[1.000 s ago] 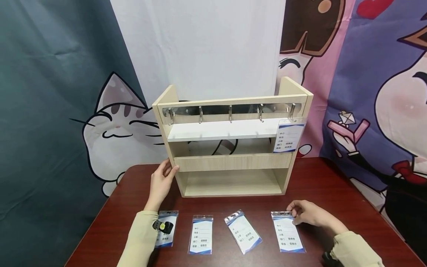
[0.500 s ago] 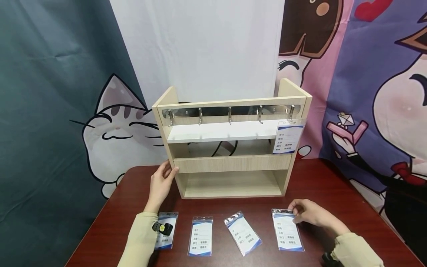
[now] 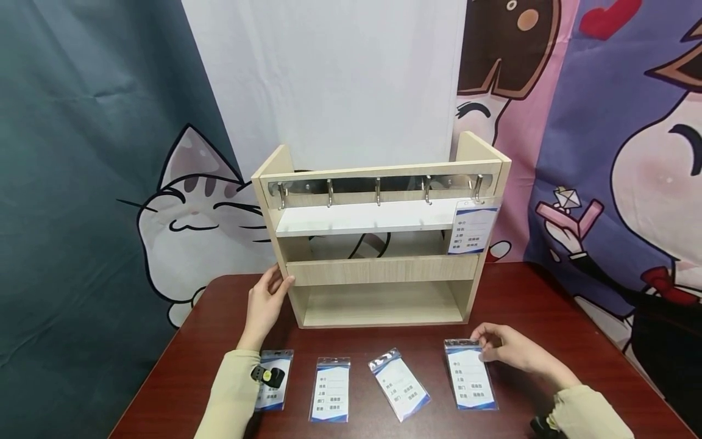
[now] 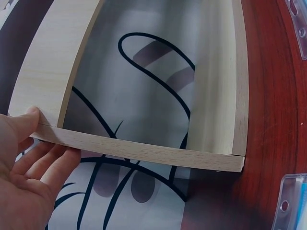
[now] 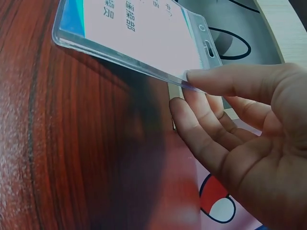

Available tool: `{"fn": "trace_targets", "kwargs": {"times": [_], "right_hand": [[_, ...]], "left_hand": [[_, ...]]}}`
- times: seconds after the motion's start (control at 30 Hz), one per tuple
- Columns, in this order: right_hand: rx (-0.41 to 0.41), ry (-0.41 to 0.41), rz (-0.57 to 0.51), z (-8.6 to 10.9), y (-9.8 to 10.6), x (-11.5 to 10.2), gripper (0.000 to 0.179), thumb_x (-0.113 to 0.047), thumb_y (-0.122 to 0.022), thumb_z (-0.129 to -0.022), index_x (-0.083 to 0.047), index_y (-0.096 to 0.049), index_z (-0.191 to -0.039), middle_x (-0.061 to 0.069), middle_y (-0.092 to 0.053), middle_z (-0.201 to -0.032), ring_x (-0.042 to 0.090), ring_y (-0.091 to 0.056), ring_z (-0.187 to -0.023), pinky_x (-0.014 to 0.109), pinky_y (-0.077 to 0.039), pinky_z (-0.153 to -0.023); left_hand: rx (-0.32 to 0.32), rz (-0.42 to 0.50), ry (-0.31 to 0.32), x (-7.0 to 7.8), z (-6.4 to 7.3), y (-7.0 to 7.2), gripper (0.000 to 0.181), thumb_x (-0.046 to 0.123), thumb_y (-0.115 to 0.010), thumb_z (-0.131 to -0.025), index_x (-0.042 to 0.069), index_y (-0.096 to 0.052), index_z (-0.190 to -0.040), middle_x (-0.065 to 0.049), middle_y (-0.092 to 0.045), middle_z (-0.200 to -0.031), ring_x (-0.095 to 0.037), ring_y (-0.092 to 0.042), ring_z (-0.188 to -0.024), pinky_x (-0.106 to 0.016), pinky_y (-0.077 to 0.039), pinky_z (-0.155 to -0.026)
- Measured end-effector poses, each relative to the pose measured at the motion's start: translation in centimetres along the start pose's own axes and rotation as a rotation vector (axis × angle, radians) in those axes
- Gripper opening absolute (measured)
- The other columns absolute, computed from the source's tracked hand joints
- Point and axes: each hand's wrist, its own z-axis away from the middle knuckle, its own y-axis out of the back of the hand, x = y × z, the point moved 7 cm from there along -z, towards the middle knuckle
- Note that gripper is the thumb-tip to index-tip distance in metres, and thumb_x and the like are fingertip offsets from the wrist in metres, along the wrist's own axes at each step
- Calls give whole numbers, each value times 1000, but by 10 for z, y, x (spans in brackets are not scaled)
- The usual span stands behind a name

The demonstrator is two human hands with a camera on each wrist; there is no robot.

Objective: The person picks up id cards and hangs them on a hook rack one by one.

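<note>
My left hand [image 3: 267, 299] grips the left side panel of a pale wooden shelf [image 3: 384, 270], its thumb on the front edge and its fingers on the outer face, as the left wrist view shows. With thumb and fingertips my right hand [image 3: 510, 349] pinches the top right edge of a clear-sleeved ID badge [image 3: 470, 377]. In the right wrist view that badge [image 5: 139, 38] is tilted, its near edge raised off the table and casting a shadow. Another badge [image 3: 473, 228] hangs from the rightmost hook [image 3: 478, 188] of the shelf's metal rail.
More badges lie on the red-brown table [image 3: 406, 427]: one partly under my left wrist [image 3: 274, 390], an upright one [image 3: 329, 390] and a slanted one [image 3: 399, 384]. Several hooks line the rail [image 3: 351, 183]. Printed cloth [image 3: 351, 73] hangs behind the shelf.
The badge in my right hand has moved slightly away from me towards the shelf, its top edge lifting. My left hand stays on the side panel.
</note>
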Motion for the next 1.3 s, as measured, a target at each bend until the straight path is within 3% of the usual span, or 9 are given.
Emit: {"fn": "trace_targets", "kwargs": {"times": [0.13, 0.4, 0.67, 0.9, 1.3], "right_hand": [[15, -40, -21, -1, 2, 1, 24, 6, -71, -82, 3, -61, -104, 7, -60, -89, 9, -55, -80, 22, -49, -65], [13, -13, -151, -3, 8, -5, 17, 6, -65, -90, 9, -58, -106, 15, -63, -92, 11, -62, -83, 27, -58, -71], [43, -10, -131, -4, 12, -9, 15, 1, -65, -93, 7, -58, -106, 13, -65, -91, 12, -63, -83, 30, -59, -74], [58, 41, -139, -5, 12, -16, 14, 3, -64, -93, 7, -58, -105, 12, -67, -91, 10, -65, -83, 33, -60, -74], [78, 26, -109, -7, 15, -25, 13, -1, -64, -95, 7, -59, -105, 13, -69, -92, 11, -66, -83, 34, -60, -73]], "left_hand": [[6, 9, 1, -15, -2, -1, 51, 20, -70, -97, 0, -55, -142, -25, -60, -135, -33, -62, -121, -35, -51, -95], [6, 31, -27, -15, -1, 0, 52, 24, -71, -97, 1, -56, -141, -25, -60, -135, -33, -62, -120, -34, -52, -94], [6, 35, -27, -9, -1, 0, 50, 19, -70, -97, -1, -55, -140, -26, -60, -135, -34, -62, -120, -34, -52, -94], [8, 57, -36, -12, -2, 0, 50, 21, -71, -96, 1, -57, -140, -24, -61, -134, -33, -63, -120, -33, -52, -93], [12, 38, -31, -12, -1, 0, 50, 19, -71, -97, 0, -56, -140, -26, -60, -134, -34, -62, -121, -32, -52, -94]]}}
